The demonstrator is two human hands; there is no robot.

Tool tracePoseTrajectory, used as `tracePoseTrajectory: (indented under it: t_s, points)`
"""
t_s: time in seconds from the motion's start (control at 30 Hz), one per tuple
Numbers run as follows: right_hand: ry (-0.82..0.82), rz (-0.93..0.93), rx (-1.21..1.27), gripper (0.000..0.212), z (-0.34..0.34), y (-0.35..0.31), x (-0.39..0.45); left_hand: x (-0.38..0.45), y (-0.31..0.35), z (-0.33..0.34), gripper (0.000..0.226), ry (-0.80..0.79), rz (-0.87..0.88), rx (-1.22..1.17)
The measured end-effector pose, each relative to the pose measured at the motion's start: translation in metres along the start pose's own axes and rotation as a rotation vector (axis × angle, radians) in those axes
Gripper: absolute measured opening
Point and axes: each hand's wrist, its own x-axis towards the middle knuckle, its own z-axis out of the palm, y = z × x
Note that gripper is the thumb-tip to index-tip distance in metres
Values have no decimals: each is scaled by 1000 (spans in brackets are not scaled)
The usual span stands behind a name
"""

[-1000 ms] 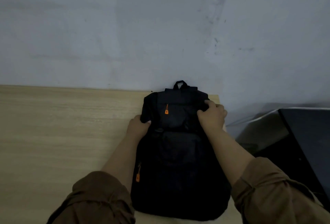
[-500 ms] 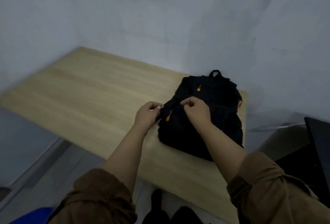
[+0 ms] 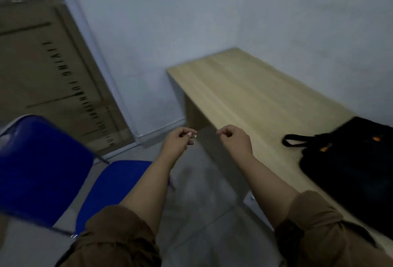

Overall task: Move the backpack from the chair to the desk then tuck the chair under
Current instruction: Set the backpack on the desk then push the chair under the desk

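Observation:
The black backpack (image 3: 348,169) with orange zipper pulls lies flat on the right end of the light wooden desk (image 3: 240,90), its top loop pointing left. A blue chair (image 3: 42,171) stands at the lower left, its backrest close to the camera and its seat (image 3: 114,188) empty. My left hand (image 3: 178,141) and my right hand (image 3: 234,139) hover side by side over the floor between chair and desk. Both have loosely curled fingers and hold nothing. Neither touches the backpack or the chair.
A large flat cardboard box (image 3: 51,64) with printed lettering leans against the white wall (image 3: 161,22) at the left. Grey floor (image 3: 197,209) lies between the chair and the desk's front edge. The desk sits in the room's corner.
Both hands have let go of the backpack and pulled back from it. The view has swung left, bringing the blue chair and the cardboard box into sight.

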Motion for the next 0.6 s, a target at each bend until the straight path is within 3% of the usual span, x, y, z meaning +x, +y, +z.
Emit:
tracePoseTrajectory:
  t_s: [0.33,0.6]
  points:
    - [-373,-194,66,21,250,-144,-129,-110,-96,-302,24,414,-103,26]
    - [-634,-329,24,21,363,-216,-198,-164,-146,-432,25,635,-147,-32]
